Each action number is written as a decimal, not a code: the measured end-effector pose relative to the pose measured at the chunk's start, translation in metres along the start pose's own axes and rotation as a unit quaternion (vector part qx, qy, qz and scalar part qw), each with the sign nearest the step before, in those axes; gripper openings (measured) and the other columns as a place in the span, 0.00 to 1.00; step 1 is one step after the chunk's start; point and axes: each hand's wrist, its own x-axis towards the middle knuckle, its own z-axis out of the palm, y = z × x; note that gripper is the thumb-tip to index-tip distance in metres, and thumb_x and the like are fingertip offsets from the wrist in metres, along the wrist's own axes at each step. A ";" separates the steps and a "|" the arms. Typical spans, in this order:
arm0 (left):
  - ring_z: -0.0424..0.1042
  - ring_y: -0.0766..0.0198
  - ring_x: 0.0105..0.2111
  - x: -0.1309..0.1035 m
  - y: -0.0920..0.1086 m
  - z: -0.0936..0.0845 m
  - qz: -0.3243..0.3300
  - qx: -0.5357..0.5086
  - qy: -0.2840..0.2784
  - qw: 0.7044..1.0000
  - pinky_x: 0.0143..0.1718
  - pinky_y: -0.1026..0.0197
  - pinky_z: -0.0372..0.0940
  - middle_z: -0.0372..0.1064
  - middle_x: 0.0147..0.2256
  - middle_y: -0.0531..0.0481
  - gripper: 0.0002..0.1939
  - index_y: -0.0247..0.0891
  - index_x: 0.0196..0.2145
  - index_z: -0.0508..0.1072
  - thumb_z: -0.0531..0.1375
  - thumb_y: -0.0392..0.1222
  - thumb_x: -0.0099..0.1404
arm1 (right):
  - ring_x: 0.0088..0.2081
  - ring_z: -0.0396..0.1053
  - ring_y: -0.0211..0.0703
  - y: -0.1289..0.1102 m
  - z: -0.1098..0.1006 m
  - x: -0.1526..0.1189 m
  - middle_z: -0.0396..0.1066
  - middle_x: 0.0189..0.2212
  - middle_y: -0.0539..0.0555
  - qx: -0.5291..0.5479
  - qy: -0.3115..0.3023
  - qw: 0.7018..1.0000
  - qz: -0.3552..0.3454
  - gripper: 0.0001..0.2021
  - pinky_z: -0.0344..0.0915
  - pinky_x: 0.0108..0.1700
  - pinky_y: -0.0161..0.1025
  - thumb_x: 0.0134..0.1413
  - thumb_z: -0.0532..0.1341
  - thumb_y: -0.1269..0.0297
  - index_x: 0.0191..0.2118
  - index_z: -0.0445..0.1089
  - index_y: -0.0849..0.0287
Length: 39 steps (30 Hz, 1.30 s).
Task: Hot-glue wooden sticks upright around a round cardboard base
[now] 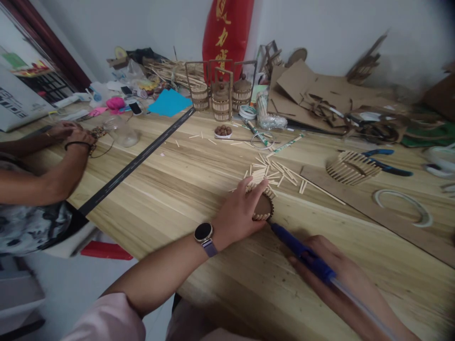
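My left hand, with a watch on its wrist, holds a round brown disc edged with short wooden sticks. Its fingers reach over the disc's rim. My right hand is wrapped round a blue glue gun, and the gun's tip touches or nearly touches the disc's near edge. Behind the disc lies a loose pile of short wooden sticks.
A co-worker's hands handle small items at the left, near a clear jar. Small stick baskets stand at the back. Pliers, a slatted piece and a cardboard strip lie at the right.
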 end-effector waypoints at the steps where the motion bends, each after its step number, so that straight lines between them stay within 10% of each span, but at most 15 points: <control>1: 0.49 0.44 0.66 0.000 0.000 0.000 -0.001 0.001 0.001 1.000 0.63 0.41 0.56 0.43 0.64 0.34 0.49 0.45 0.66 0.44 0.68 0.37 0.55 | 0.28 0.73 0.41 0.000 0.001 -0.001 0.69 0.28 0.51 -0.009 0.004 1.000 -0.004 0.10 0.69 0.29 0.36 0.60 0.56 0.54 0.32 0.67 0.52; 39: 0.52 0.43 0.65 0.000 0.004 0.001 -0.015 0.014 0.007 1.000 0.62 0.42 0.57 0.44 0.64 0.35 0.47 0.45 0.66 0.45 0.68 0.38 0.56 | 0.26 0.73 0.42 0.001 0.017 -0.012 0.68 0.30 0.50 -0.145 0.043 0.988 -0.027 0.07 0.68 0.25 0.38 0.62 0.53 0.59 0.36 0.66 0.52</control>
